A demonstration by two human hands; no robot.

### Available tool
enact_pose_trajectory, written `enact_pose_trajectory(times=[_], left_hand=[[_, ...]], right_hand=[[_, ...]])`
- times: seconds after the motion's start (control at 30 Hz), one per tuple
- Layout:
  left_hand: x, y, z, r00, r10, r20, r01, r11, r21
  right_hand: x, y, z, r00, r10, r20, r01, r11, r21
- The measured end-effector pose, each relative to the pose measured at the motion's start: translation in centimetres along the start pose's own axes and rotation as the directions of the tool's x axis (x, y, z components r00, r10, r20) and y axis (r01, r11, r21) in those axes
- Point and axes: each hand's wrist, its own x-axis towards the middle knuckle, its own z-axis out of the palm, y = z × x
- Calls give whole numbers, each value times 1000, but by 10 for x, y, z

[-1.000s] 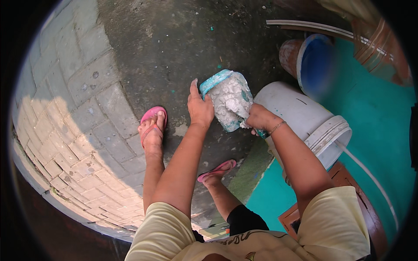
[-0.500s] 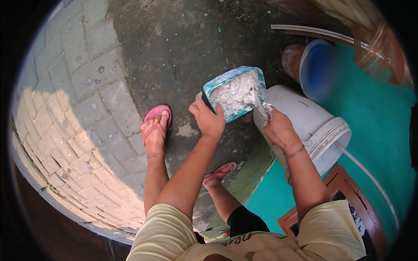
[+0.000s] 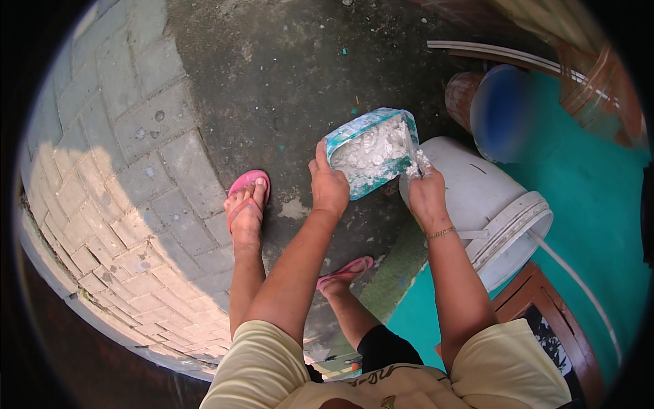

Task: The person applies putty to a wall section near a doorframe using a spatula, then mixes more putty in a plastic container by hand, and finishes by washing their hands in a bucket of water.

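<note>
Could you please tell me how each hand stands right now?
Left hand: closed, holding the tub.
Right hand: closed, holding a smeared tool, its kind unclear.

- Gripped at the left end by the left hand (image 3: 329,187): a teal container (image 3: 360,125), boxy, white-smeared, tilted, with open mouth toward the person.
- Heaped inside, between both grips: white paste (image 3: 371,150), thick and lumpy, thinner toward the right hand (image 3: 428,194), with bare teal showing through.
- Held in the right hand, at the container's right edge: a tool (image 3: 414,164), paste-caked, shape mostly hidden.
</note>
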Motion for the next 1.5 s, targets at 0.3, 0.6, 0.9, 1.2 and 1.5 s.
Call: enact_pose_trajectory(times=[0.3, 0.6, 0.9, 1.2, 1.5], left_hand=[[2, -10, 2, 997, 79, 2, -79, 996, 49], [5, -10, 8, 994, 102, -44, -101, 994, 31], [3, 4, 14, 997, 1, -80, 0, 1000, 10], [2, -5, 12, 990, 31, -140, -31, 1000, 5], [5, -9, 13, 988, 87, -129, -88, 996, 2]], right_hand=[[54, -47, -25, 867, 437, 241, -423, 900, -109], [85, -50, -16, 807, 448, 386, -221, 834, -505], [3, 14, 16, 925, -215, 314, 343, 826, -448], [9, -13, -22, 757, 522, 393, -607, 785, 126], [60, 7, 4, 761, 598, 251, -633, 769, 87]])
